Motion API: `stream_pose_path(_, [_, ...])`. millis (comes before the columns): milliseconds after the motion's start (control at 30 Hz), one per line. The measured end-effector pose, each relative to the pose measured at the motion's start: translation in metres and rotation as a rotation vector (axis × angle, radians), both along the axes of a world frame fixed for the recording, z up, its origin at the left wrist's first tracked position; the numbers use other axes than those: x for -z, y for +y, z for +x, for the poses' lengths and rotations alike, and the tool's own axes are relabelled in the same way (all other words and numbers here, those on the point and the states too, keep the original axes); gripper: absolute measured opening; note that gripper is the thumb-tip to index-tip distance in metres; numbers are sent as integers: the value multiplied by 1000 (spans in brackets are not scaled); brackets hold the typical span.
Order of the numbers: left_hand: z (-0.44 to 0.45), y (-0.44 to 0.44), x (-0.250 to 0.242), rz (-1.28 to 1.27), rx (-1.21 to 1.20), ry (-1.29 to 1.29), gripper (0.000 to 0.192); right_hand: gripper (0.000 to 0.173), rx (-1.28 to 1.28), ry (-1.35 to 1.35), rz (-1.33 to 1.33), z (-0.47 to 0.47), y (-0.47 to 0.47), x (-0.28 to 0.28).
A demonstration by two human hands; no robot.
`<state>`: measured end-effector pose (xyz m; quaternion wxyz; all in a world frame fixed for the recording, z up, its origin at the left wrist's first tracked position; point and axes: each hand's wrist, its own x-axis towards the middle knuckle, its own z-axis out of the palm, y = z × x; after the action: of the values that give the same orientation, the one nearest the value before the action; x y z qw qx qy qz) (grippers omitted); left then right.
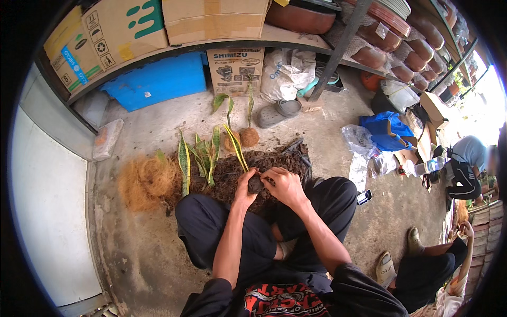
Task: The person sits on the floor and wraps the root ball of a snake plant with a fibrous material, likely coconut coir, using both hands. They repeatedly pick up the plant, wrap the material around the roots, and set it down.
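Observation:
A small snake plant (237, 149) with yellow-edged leaves stands up from a dark ball of soil (255, 184) at its base. My left hand (244, 189) holds that ball from the left, above my crossed legs. On its right side, the bent fingers of my right hand (286, 186) pinch a bit of dark soil close to the ball. Beneath and beyond my hands, dark potting soil (273, 162) is spread over a black plastic sheet. Several loose snake plants (204, 154) lie at its left, beside a heap of brown coconut fibre (144, 182).
Two fibre-wrapped plant balls (250, 137) sit beyond the soil, near a grey clog (279, 113). A shelf with cardboard boxes (216, 23) and a blue bin (158, 81) runs behind. To the right are a blue bag (386, 130) and two other people (469, 162).

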<state>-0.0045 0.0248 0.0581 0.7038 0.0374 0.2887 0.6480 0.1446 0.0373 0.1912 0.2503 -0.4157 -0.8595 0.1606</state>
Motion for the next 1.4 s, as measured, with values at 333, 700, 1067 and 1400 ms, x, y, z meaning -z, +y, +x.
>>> stream_pose_path(333, [-3, 0, -2, 104, 53, -18, 14, 9, 3, 51, -18, 2, 1, -4])
stream_pose_path(700, [-3, -1, -15, 95, 28, -38, 13, 15, 271, 222, -147, 35, 30, 19])
stream_pose_path(1067, [-3, 0, -7, 90, 15, -56, 17, 27, 405, 184, -438, 88, 57, 103])
stream_pose_path(1400, [-8, -4, -3, 46, -2, -91, 17, 28, 356, 311, -574, 89, 63, 116])
